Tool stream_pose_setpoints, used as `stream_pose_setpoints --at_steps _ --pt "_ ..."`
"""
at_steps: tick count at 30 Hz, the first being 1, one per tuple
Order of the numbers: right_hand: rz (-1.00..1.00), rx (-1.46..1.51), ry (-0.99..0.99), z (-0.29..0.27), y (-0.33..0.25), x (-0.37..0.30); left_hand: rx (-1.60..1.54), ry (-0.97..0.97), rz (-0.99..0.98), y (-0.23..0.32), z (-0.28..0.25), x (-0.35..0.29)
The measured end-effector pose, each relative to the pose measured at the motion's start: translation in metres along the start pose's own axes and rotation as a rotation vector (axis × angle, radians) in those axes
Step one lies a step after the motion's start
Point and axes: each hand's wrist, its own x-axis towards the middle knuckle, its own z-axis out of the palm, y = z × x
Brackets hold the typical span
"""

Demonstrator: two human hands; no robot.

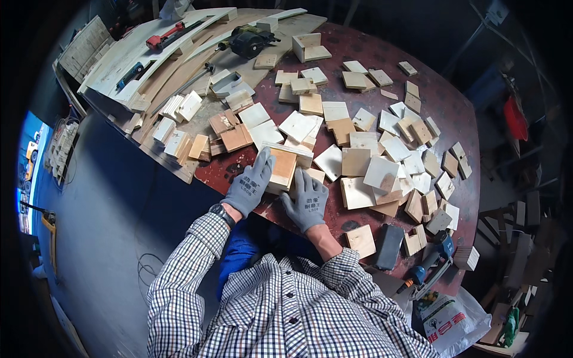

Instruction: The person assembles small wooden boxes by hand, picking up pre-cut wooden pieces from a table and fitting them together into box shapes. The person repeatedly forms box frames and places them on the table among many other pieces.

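Both my hands wear grey work gloves and press on a small wooden box (282, 169) made of square boards, at the near edge of the dark red table. My left hand (252, 182) grips the box's left side, its fingers reaching up to the top corner. At the lower right side, my right hand (305, 201) holds the box with fingers pointing up along it. A pale upright board (292, 153) forms the far side of the box. The underside of the box and my thumb tips are partly hidden.
Many square wood pieces (364, 161) lie scattered over the red table (439, 98). A blue nail gun (427, 268) and a dark grey block (389, 246) lie at the near right. Far left are a red tool (165, 37), a black power tool (248, 42) and long boards (128, 62).
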Motion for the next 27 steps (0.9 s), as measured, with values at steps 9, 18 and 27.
stream_pose_setpoints --at_steps 9,18,27 --pt "-0.001 -0.012 0.046 0.001 0.0 -0.001 0.054 0.022 -0.007 0.001 0.005 0.0" --pt "0.059 0.013 -0.049 -0.016 -0.007 0.009 0.153 0.073 0.043 0.004 0.014 0.002" --pt "0.042 -0.055 0.011 0.0 -0.017 0.016 0.221 0.089 0.038 0.006 0.006 0.002"
